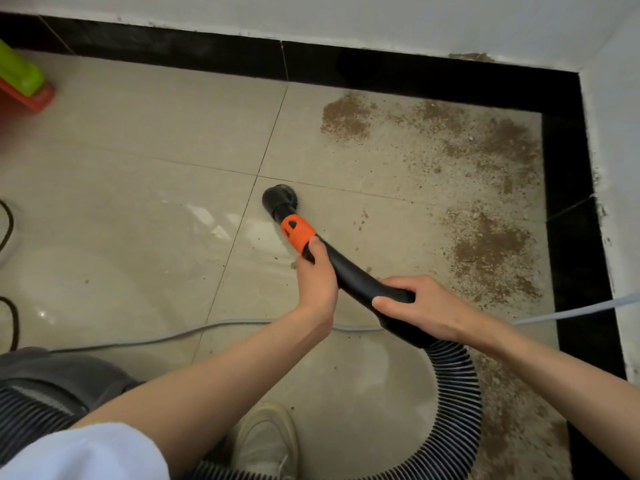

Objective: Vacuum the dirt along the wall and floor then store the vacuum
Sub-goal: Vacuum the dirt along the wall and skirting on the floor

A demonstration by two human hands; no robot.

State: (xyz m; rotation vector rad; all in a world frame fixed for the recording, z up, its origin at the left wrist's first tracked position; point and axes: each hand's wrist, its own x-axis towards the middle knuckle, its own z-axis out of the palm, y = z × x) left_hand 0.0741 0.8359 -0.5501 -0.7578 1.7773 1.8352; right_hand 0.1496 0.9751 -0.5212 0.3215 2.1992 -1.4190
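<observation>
Presently, head view only. Both hands hold the vacuum's black wand (360, 275). The left hand (317, 277) wraps it just behind the orange collar (298, 233); the right hand (420, 306) wraps the bend where the wand meets the ribbed hose (457, 386). Each grip is closed round the wand. The nozzle (277, 200) sits at or just above the floor (156, 150), at a tile joint near frame centre; contact cannot be confirmed.

Step in hand, by judgement: vacuuming, early stage. The dirt (485, 168) lies largely untouched, spread from 1 o'clock down to 5 o'clock of the nozzle, thickest along the black skirting (568, 202) at the right wall (613, 133). Tiles to the left of the nozzle look clean.

Next move calls for sweeping the nozzle toward 2 o'clock into the dirt, then along the skirting into the corner. Storing is not yet due.

Room: pale glossy tiles, white walls with chipped lower edges, skirting on two sides meeting at 1 o'clock. A grey cable (173, 336) crosses the floor beneath the arms. A dark unit (52, 379), probably the vacuum body, sits at 8 o'clock. A shoe (266, 441) shows at 6 o'clock; a green-and-red object (24, 84) at 10 o'clock.
</observation>
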